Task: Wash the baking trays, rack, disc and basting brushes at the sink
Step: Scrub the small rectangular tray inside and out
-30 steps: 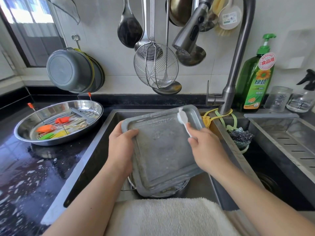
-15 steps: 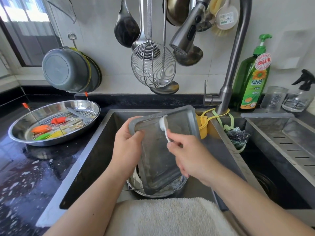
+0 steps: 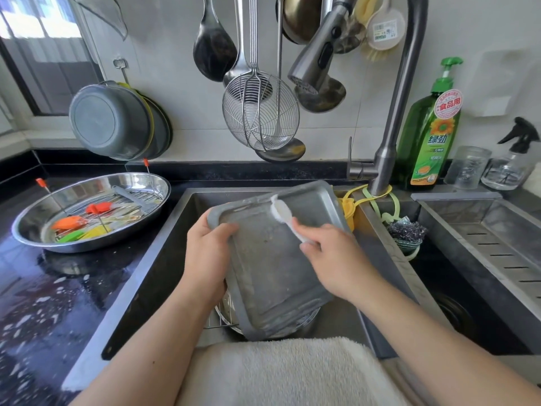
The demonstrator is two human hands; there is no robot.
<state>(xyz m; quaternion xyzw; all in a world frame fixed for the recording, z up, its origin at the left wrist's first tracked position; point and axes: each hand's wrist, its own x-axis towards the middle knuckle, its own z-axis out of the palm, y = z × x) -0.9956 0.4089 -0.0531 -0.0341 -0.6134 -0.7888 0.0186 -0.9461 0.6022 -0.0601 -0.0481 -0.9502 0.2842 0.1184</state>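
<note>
Now the grey rectangular metal baking tray (image 3: 275, 265) faces up flatter than before, left hand (image 3: 207, 256) gripping its edge, right hand (image 3: 336, 259) pinching the white scrubbing brush (image 3: 285, 216) against it.

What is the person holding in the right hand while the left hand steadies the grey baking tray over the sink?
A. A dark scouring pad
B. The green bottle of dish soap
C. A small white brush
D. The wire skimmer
C: the right hand grips a small white brush whose head lies against the baking tray, which the left hand holds by its edge.
</note>
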